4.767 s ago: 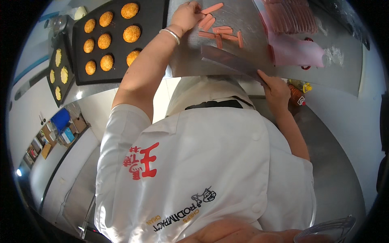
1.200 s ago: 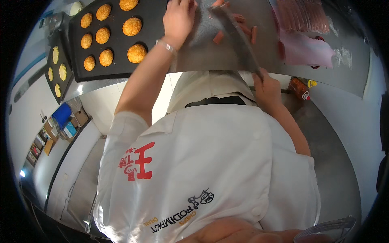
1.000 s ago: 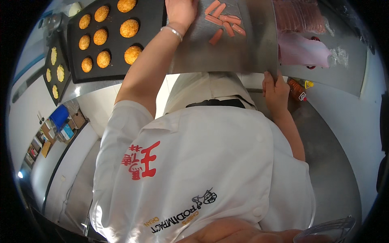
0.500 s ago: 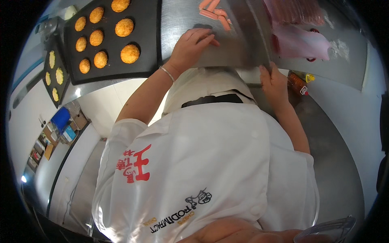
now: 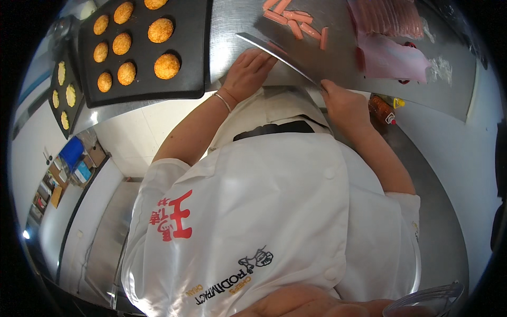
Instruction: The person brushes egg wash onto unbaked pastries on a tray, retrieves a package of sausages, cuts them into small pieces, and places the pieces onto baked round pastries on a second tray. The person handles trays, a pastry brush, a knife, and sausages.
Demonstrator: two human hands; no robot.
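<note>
My right hand (image 5: 346, 108) grips the handle of a large knife (image 5: 296, 64), its wide blade slanting up and left over the steel table. Close against the blade, my left hand (image 5: 247, 75) has its fingers bent and pressed together. A pink sausage (image 5: 277, 48) shows just past the blade at those fingertips; the rest of it is hidden by the knife and hand. Beyond the blade several cut pink sausage pieces (image 5: 299, 16) lie loosely grouped on the steel.
A black baking tray (image 5: 142, 87) with several golden crumbed buns stands at the left, a smaller dark tray (image 5: 74, 113) beyond it. Packs of pink sausages (image 5: 388, 21) and pink plastic wrap (image 5: 393, 61) lie at the right. Bottles (image 5: 381, 108) stand below the table's right edge.
The knife has swung left, from a blurred position at the right to beside my left fingers. My right hand moved slightly left and down. More sausage pieces now show.
</note>
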